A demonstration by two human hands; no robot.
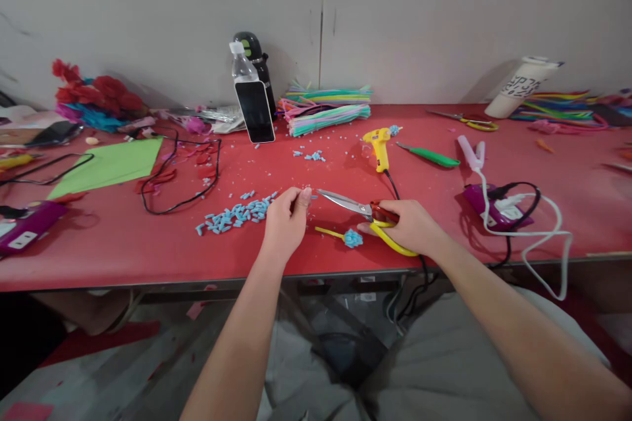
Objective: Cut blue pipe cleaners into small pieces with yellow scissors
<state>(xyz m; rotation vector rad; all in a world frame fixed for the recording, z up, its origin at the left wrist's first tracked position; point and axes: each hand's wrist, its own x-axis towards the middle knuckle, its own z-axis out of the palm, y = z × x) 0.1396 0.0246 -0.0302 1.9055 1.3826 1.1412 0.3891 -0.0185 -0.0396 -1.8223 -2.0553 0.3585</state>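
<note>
My right hand [409,226] grips the yellow and red handles of a pair of scissors [351,204], whose closed blades point left toward my left hand. My left hand [286,216] is pinched shut just left of the blade tips, holding something too small to make out. A heap of short light-blue pieces [236,213] lies on the red table [123,237] to the left of that hand. Between my hands lies a small blue pompom flower on a yellow stem [345,236].
A yellow glue gun [378,147] stands behind the scissors, its cord running to the table edge. Further back are a phone [255,111] leaning on bottles, bundled pipe cleaners [326,112], a green-handled tool [428,156], more scissors [469,120], a green sheet [112,164] and purple power strips [496,209].
</note>
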